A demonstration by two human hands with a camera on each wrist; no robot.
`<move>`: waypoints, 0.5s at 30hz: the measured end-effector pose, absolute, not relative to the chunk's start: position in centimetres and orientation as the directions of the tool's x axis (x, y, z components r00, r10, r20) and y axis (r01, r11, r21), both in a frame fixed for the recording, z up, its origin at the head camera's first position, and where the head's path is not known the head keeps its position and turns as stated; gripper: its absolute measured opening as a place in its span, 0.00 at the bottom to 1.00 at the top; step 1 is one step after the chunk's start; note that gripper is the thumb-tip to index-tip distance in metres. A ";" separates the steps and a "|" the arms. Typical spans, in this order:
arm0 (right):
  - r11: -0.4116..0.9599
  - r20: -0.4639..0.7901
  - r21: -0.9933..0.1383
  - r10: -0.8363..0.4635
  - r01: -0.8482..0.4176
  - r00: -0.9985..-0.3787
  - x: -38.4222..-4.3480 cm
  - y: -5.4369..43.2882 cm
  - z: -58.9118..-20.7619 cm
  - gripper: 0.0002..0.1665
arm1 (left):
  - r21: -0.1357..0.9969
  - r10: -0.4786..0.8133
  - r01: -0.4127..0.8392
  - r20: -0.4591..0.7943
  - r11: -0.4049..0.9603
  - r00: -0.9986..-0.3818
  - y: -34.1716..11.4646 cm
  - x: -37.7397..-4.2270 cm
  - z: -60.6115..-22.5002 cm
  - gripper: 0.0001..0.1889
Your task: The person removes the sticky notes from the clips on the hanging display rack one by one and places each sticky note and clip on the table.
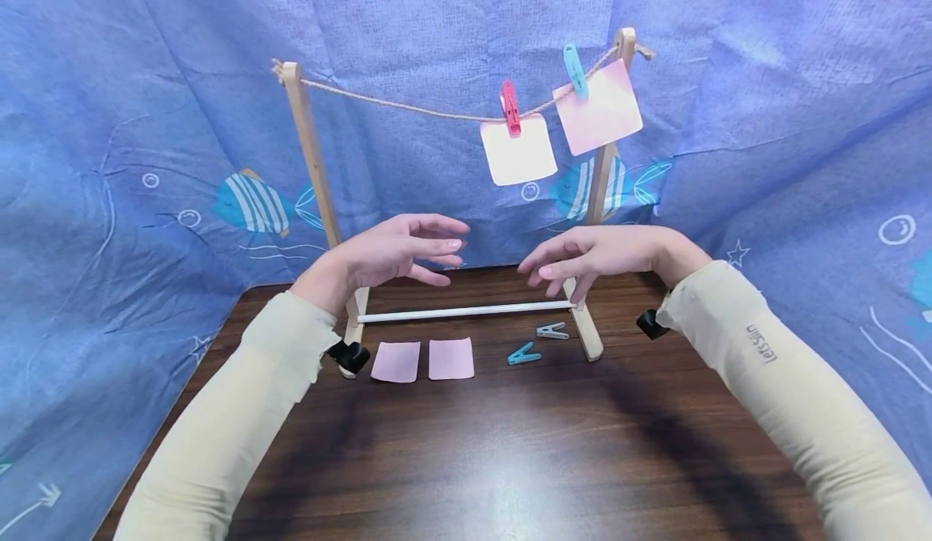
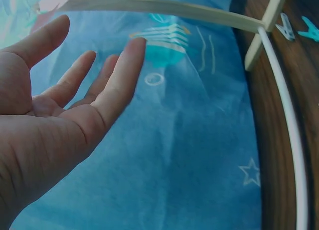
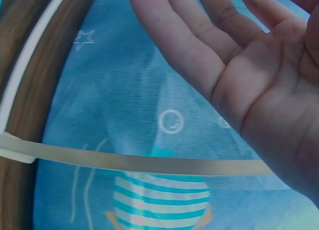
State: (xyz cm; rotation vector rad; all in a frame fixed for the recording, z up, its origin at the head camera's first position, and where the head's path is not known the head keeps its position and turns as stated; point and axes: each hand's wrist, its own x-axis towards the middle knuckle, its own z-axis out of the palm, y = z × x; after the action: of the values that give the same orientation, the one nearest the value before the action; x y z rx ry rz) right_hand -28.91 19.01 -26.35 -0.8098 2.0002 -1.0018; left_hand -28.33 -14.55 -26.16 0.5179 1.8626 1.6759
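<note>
My left hand (image 1: 408, 250) hovers in front of the rack's left post, fingers relaxed and holding nothing. Opposite it, my right hand (image 1: 593, 254) hangs near the right post with loosely bent, unfilled fingers. A twine line (image 1: 408, 107) runs between the posts. From it hang a pale square paper (image 1: 518, 151) under a red clothespin (image 1: 510, 109) and a pink square paper (image 1: 600, 112) under a blue clothespin (image 1: 575, 70). On the table lie two pink square papers, one left (image 1: 396, 362) and one right (image 1: 451, 359), a blue clothespin (image 1: 523, 354) and a grey clothespin (image 1: 552, 331).
The wooden rack has a left post (image 1: 313, 149), a right post (image 1: 600, 181) and a white crossbar (image 1: 466, 311) low between them. It stands toward the back of the dark wooden table (image 1: 466, 452). A blue fish-print cloth (image 1: 408, 31) hangs behind.
</note>
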 end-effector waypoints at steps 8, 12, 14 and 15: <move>0.429 -0.280 -0.879 -0.819 -0.210 -0.501 -28.0 19.2 -23.3 0.26 | 0.997 0.581 -0.022 -0.063 0.077 -0.812 -12.8 -27.8 -23.9 0.27; 0.380 -0.209 -0.891 -0.830 -0.250 -0.517 -27.6 19.5 -21.8 0.25 | 0.999 0.516 -0.005 0.014 -0.035 -0.856 -11.9 -27.7 -23.1 0.24; 0.349 -0.155 -0.894 -0.829 -0.282 -0.538 -27.5 19.6 -21.1 0.24 | 0.997 0.488 0.001 0.042 -0.083 -0.872 -11.6 -27.8 -22.8 0.23; 0.334 -0.123 -0.893 -0.826 -0.302 -0.550 -27.5 19.6 -20.8 0.23 | 0.995 0.477 0.001 0.049 -0.099 -0.878 -11.4 -27.8 -22.6 0.23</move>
State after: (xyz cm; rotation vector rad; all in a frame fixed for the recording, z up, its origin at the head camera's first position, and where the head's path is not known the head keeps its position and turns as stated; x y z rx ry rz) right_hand -27.46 19.64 -20.80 -0.9849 2.0245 -1.1763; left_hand -27.77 -11.44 -22.62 0.5236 1.8519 2.0458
